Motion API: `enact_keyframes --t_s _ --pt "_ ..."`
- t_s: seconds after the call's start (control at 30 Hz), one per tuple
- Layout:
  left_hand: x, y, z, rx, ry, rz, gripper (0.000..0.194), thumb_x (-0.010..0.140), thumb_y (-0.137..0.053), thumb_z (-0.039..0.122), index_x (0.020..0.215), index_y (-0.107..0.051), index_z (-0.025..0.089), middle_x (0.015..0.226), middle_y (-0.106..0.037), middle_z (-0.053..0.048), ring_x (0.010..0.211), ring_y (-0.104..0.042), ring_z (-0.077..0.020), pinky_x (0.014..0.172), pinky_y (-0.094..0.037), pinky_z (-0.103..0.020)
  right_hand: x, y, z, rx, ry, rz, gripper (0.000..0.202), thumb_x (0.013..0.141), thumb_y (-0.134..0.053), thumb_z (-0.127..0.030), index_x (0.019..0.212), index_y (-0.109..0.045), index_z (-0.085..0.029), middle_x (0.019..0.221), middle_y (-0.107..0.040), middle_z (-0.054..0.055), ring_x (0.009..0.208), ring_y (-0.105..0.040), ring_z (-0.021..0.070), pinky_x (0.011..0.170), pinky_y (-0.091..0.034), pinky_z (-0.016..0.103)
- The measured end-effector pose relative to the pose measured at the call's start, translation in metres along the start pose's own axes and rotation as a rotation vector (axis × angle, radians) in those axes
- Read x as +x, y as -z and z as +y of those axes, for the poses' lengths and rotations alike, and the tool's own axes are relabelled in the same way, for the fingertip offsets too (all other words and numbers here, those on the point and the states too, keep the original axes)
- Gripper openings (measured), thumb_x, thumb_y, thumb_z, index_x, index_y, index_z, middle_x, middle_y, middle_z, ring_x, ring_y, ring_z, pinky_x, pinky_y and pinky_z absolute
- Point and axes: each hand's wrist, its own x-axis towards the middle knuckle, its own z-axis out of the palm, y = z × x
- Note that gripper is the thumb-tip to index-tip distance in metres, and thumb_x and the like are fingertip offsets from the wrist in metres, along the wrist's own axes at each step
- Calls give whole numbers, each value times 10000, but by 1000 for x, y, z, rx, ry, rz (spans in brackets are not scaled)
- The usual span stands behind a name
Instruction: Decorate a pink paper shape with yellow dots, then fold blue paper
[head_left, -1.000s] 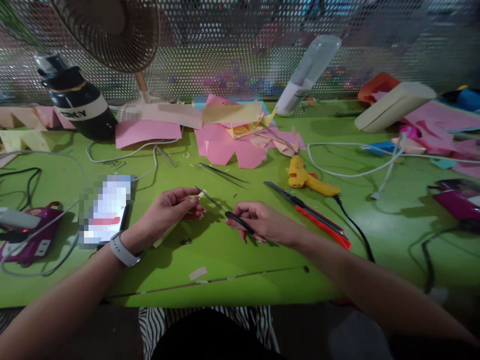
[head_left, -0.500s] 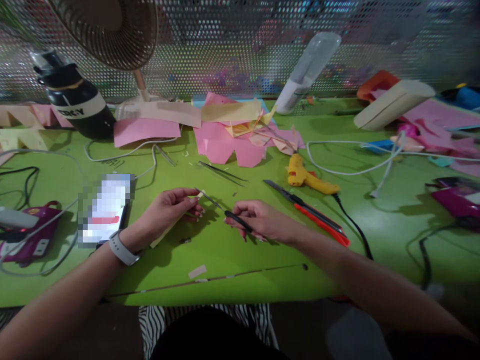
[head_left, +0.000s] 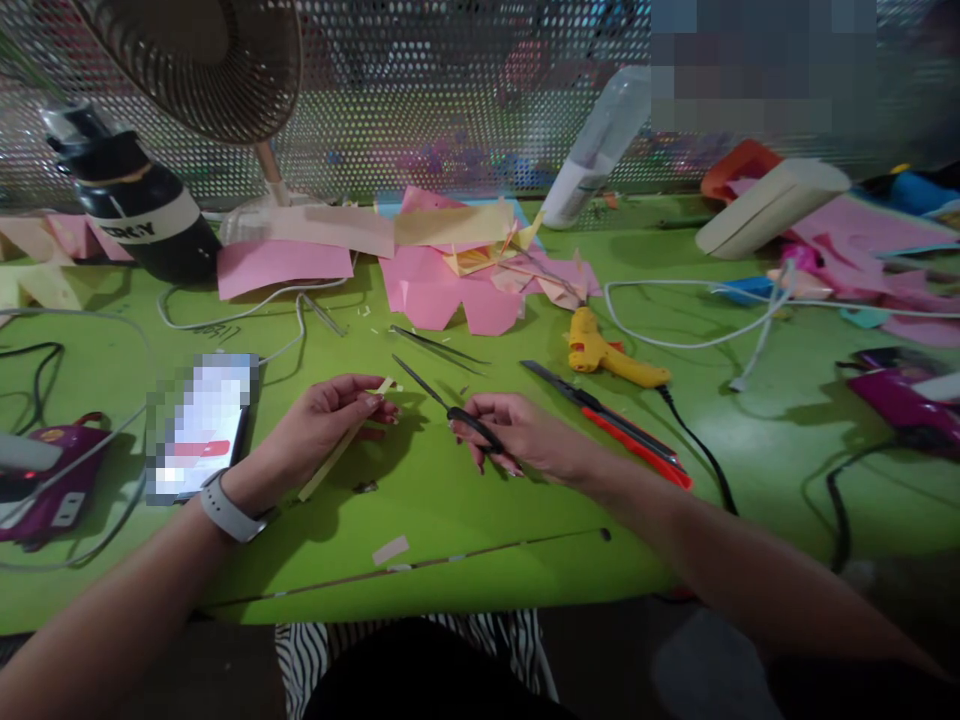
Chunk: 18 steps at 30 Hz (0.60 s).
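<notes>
Between the thumb and fingers of my left hand is a thin pale yellow paper strip, its short end poking out past the fingertips. My right hand is closed around the black handles of a pair of scissors. The blades point up and left, a small gap away from the strip. Behind them, tweezers lie on the green table. A red and black utility knife lies right of my right hand.
A yellow glue gun with a black cord is at the right. Pink and yellow papers lie at the back. A phone, dark bottle and fan are at the left. A clear bottle leans against the mesh.
The scissors have drawn back from the strip and turned, their blades now further from my left fingertips. More of the strip's end shows. The view has shifted slightly.
</notes>
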Motion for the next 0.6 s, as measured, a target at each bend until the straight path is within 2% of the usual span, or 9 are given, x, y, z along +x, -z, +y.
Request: enact_keyframes --t_s 0.2,0.4,0.6 --pt "2 3 -2 -28 25 -49 125 844 -690 239 934 -680 154 910 -751 -48 786 -694 -115 719 -555 -224 -1 -1 -2 -28 -6 -38 493 689 -740 -606 783 -516 -177 589 -631 -33 348 -387 23 342 -301 183" --pt "2 3 -1 -57 9 -49 124 858 -683 256 925 -677 153 853 -736 -29 727 -675 -94 666 -546 -197 -3 -2 -4 -44 -8 -53 469 712 -729 -589 773 -498 -185 585 -621 -29 368 -399 32 353 -307 190" --pt "1 1 -1 -79 -21 -60 129 855 -686 250 920 -678 140 837 -727 -37 741 -674 -104 680 -551 -211 -5 -2 -3 -69 18 -76 462 731 -713 -590 799 -505 -183 619 -625 -23 385 -406 34 360 -316 195"
